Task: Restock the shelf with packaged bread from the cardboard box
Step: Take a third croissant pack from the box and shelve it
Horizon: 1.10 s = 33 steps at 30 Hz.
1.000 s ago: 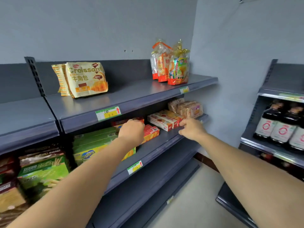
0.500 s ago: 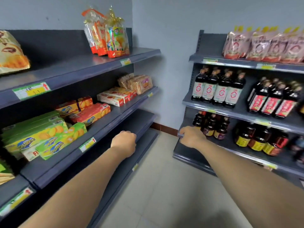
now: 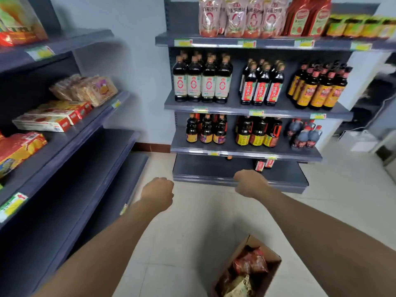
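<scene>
An open cardboard box (image 3: 271, 255) stands on the pale tiled floor at the bottom, between my forearms, with red and tan bread packets (image 3: 249, 263) inside. My left hand (image 3: 157, 190) and my right hand (image 3: 249, 182) are stretched out in front of me above the floor, both curled into loose fists with nothing in them. The dark grey snack shelf (image 3: 70, 133) runs along the left; clear-wrapped bread packs (image 3: 90, 90) lie at its far end on the middle level.
A second dark shelf unit (image 3: 246, 152) straight ahead holds several sauce bottles (image 3: 202, 81) and red pouches (image 3: 242, 17). Boxed biscuits (image 3: 45, 122) lie on the left shelf. Open floor stretches to the right.
My view has swung right and down, away from the snack shelf. Both hands came off the shelf edge and dropped lower. The cardboard box has come into view on the floor.
</scene>
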{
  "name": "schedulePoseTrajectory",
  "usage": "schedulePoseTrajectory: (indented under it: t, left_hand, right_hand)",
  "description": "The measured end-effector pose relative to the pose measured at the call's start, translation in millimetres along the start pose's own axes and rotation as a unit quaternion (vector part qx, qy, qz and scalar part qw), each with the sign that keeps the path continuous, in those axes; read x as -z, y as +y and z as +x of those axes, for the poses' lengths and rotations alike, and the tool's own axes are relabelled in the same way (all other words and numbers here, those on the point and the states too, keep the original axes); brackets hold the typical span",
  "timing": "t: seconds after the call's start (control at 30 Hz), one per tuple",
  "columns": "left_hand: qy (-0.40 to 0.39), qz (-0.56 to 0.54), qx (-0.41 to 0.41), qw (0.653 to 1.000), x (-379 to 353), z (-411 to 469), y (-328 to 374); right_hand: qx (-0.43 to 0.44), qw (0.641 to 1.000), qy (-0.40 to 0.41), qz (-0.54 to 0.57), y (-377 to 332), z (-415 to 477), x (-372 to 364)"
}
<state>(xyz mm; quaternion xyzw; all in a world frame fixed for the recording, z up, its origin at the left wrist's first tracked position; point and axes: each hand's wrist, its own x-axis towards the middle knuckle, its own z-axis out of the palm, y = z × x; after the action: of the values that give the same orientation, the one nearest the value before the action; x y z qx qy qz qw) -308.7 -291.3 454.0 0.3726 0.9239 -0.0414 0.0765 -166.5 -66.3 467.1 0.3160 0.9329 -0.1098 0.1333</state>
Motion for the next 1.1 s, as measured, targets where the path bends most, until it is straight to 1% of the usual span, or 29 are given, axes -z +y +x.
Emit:
schedulePoseTrajectory:
  t: [0.13, 0.27, 0.43, 0.6, 0.87, 1.1]
  left_hand:
    - [-0.012, 0.001, -0.058, 0.998, -18, 25, 34]
    - [-0.021, -0.001, -0.113, 0.993, -40, 40, 70]
    - [-0.077, 0.013, -0.142, 0.987, -81, 48, 115]
    - [-0.153, 0.011, -0.127, 0.98, -134, 50, 164]
    - [-0.202, -0.023, -0.081, 0.976, -234, 50, 230]
    - [-0.284, -0.028, -0.076, 0.955, -330, 42, 262]
  right_hand:
    - [-0.064, 0.998, -0.006, 0.005, 42, -4, -15]
    - [-0.103, 0.994, -0.025, 0.017, 80, -9, -39]
    - [-0.132, 0.989, -0.066, 0.027, 123, -7, -77]
    - [-0.128, 0.983, -0.126, 0.03, 167, 3, -123]
    - [-0.074, 0.977, -0.198, 0.003, 222, 31, -208]
    - [-0.059, 0.962, -0.264, 0.021, 244, 56, -304]
